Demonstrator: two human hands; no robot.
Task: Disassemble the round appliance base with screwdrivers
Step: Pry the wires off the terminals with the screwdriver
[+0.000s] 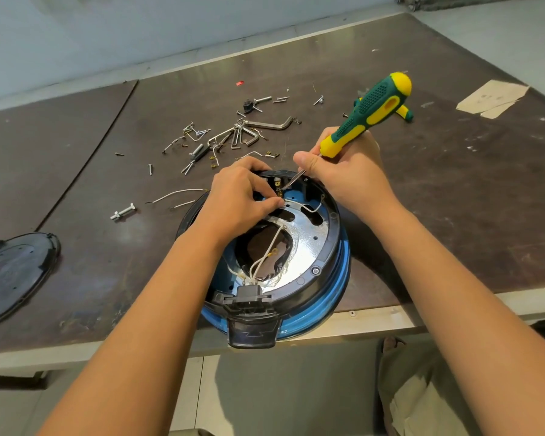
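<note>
In the head view, the round appliance base [309, 247] lies open on the table [453, 190] at its near edge, blue shell outside, shiny plate and white wires inside. The left hand [243, 202] reaches over the far rim with its fingers [252, 171] curled down into the base, gripping it; the thumb tip sits just beside a white wire [309, 210]. The right hand [343, 177] pinches the green and yellow screwdriver [368, 111] low on its handle, fingers pressed together round it. The blade slants down to the brass terminals between the two thumbs.

To do this step well, the blade probably needs seating squarely before turning, with the left grip keeping the base from rotating. Beyond the fingers lie loose screws and hex keys [233, 133]; a black cover [13, 272] rests well left of the left hand.
</note>
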